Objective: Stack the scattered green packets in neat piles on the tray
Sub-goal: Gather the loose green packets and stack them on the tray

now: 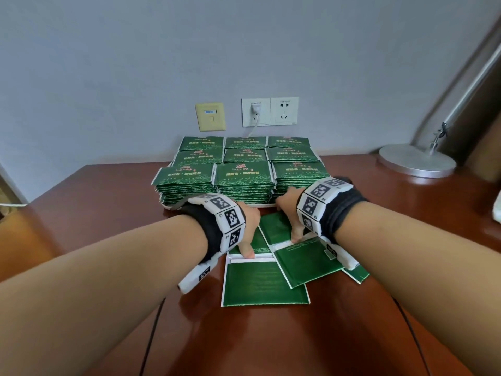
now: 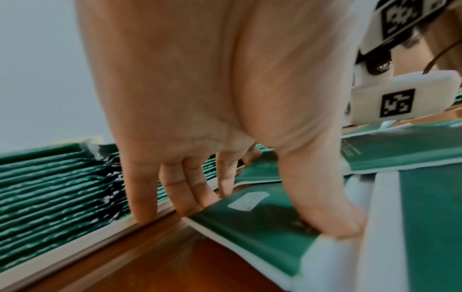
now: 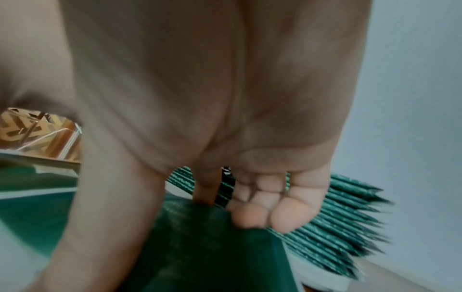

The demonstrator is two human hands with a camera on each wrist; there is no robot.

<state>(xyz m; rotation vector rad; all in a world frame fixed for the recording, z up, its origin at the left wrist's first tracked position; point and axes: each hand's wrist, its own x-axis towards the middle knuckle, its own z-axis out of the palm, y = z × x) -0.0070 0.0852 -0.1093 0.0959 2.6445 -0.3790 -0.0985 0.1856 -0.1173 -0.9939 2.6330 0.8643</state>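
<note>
A white tray (image 1: 260, 205) at the back of the brown table holds several tall piles of green packets (image 1: 244, 177). In front of it lie several loose green packets (image 1: 264, 283), face down and overlapping. My left hand (image 1: 250, 232) grips one loose packet (image 2: 250, 217) across its width, fingers (image 2: 175, 197) at the far edge by the tray rim (image 2: 75, 251) and thumb on the near edge. My right hand (image 1: 291, 215) grips another packet (image 3: 212, 247), fingers (image 3: 262, 213) curled over its far edge and thumb pressing the near side.
A round metal lamp base (image 1: 417, 160) stands at the back right. Wall sockets (image 1: 269, 111) with a plugged white cable sit behind the tray. A white object (image 1: 497, 210) shows at the right edge. Thin cables trail from both wrists towards me.
</note>
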